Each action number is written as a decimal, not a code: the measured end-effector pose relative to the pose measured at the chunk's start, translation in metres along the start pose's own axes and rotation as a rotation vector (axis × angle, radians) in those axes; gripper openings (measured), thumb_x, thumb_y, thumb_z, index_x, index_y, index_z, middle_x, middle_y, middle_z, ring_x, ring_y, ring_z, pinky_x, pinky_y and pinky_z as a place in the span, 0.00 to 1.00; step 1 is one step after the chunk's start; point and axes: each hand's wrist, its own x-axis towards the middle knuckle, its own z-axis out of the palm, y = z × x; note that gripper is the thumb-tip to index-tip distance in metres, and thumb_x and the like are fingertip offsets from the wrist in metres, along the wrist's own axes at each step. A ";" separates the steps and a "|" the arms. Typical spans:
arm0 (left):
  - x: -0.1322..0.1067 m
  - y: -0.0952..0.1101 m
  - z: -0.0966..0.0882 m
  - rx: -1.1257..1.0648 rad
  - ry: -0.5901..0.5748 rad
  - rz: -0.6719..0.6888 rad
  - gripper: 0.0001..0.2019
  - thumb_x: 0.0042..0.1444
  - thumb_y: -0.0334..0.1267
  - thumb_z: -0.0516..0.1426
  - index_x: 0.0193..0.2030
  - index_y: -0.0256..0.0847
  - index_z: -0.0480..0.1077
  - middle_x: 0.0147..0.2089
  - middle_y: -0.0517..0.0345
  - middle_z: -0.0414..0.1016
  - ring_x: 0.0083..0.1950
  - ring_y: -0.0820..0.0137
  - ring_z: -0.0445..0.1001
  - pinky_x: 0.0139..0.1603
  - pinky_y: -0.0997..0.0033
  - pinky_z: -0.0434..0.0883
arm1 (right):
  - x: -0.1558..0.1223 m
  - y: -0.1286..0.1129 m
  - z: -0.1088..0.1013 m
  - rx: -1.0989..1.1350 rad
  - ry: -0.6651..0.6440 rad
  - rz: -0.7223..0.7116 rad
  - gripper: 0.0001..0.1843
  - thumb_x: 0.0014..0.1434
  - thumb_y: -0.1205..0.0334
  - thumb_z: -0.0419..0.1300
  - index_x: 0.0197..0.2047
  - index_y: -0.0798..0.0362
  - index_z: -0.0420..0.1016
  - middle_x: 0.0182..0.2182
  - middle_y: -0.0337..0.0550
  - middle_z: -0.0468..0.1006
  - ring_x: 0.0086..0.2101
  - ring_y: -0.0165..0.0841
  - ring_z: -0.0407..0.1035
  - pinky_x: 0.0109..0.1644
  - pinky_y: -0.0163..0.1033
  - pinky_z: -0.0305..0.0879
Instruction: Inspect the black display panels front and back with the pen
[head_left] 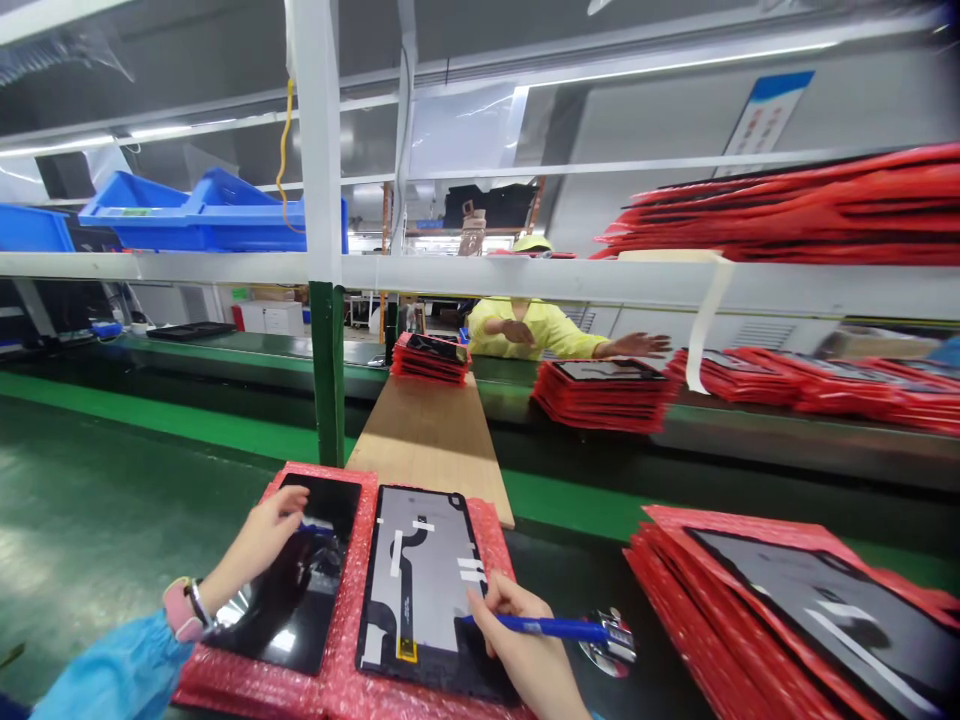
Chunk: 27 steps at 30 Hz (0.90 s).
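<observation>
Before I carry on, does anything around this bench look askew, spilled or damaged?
A pale strip dangles loose below the shelf, and the near-right red stack is unevenly fanned, its layers out of line. No spill or obvious damage shows.

Not one word comes through legibly here! Up on the far wall, the slanting white rectangular sign with a blue top band (pixel 765 122) carries a line of characters along its length, but they're blurred beyond reading. Down below, on the flat grey-backed panel with black edges (pixel 442 575), there's tiny pale print on the narrow black ribbon cable (pixel 406 595), running lengthwise and far too small to make out. At the cable's lower end sits a small yellow-bordered patch (pixel 406 650), no characters readable there. And over to the upper left, a small green label (pixel 136 212) on the blue open-topped plastic bin (pixel 169 232): illegible too!
</observation>
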 end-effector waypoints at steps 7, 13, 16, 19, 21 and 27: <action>-0.031 0.012 0.066 -0.124 -0.339 -0.238 0.10 0.43 0.25 0.58 0.35 0.37 0.69 0.31 0.61 0.72 0.31 0.72 0.73 0.38 0.68 0.72 | 0.001 0.006 0.000 -0.015 -0.043 0.010 0.17 0.48 0.57 0.60 0.17 0.47 0.54 0.11 0.28 0.58 0.15 0.28 0.57 0.21 0.34 0.51; -0.015 0.019 0.071 -0.101 -0.441 -0.396 0.05 0.60 0.35 0.57 0.34 0.36 0.69 0.29 0.64 0.70 0.27 0.76 0.70 0.29 0.72 0.71 | 0.004 0.014 -0.002 0.083 -0.019 0.072 0.20 0.47 0.54 0.63 0.17 0.47 0.54 0.09 0.28 0.59 0.14 0.27 0.55 0.21 0.34 0.50; -0.003 0.022 0.077 -0.073 -0.449 -0.390 0.06 0.60 0.36 0.58 0.35 0.35 0.69 0.29 0.64 0.70 0.24 0.78 0.67 0.25 0.75 0.68 | 0.007 0.013 -0.004 0.172 -0.028 0.092 0.23 0.48 0.46 0.64 0.18 0.47 0.56 0.08 0.29 0.61 0.13 0.26 0.51 0.22 0.33 0.48; -0.001 0.026 0.093 -0.099 -0.484 -0.352 0.06 0.59 0.36 0.58 0.34 0.35 0.70 0.30 0.63 0.72 0.26 0.76 0.70 0.28 0.73 0.70 | 0.007 0.007 -0.004 0.272 -0.047 0.111 0.26 0.47 0.39 0.64 0.19 0.49 0.58 0.08 0.28 0.60 0.14 0.23 0.45 0.21 0.32 0.41; -0.005 0.031 0.104 -0.173 -0.510 -0.309 0.03 0.58 0.33 0.58 0.35 0.35 0.71 0.31 0.62 0.75 0.30 0.74 0.73 0.33 0.69 0.72 | 0.006 0.003 -0.004 0.330 -0.060 0.129 0.28 0.45 0.36 0.65 0.20 0.50 0.58 0.09 0.27 0.58 0.14 0.21 0.40 0.21 0.32 0.36; -0.029 0.043 0.116 -0.385 -0.448 -0.118 0.18 0.39 0.21 0.57 0.40 0.36 0.71 0.33 0.58 0.79 0.33 0.68 0.77 0.37 0.69 0.71 | 0.007 -0.011 -0.032 0.443 0.017 0.117 0.30 0.45 0.32 0.63 0.30 0.55 0.76 0.12 0.37 0.70 0.12 0.26 0.56 0.17 0.32 0.49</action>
